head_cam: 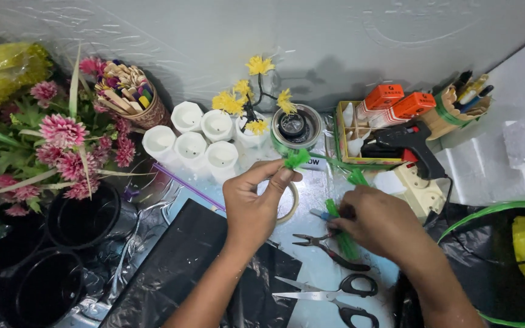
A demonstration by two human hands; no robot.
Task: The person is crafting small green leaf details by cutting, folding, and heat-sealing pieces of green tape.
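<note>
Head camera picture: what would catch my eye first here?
Probably the left hand at centre, pinching a small frayed green tuft in its fingertips, while the right hand grips green strips above the pliers. Next, the pink artificial flowers on the left and the cluster of white cups behind the hands.

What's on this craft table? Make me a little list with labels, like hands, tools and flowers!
left hand: pinches a small green tuft between its fingers
right hand: grips a bunch of green strips
tools: pliers and scissors lie on the table near the hands
tape roll: behind the left hand
glue gun: black, beside a yellow tray
flowers: pink flowers at left, yellow flowers in a white cup
white cups: clustered at the back
</note>
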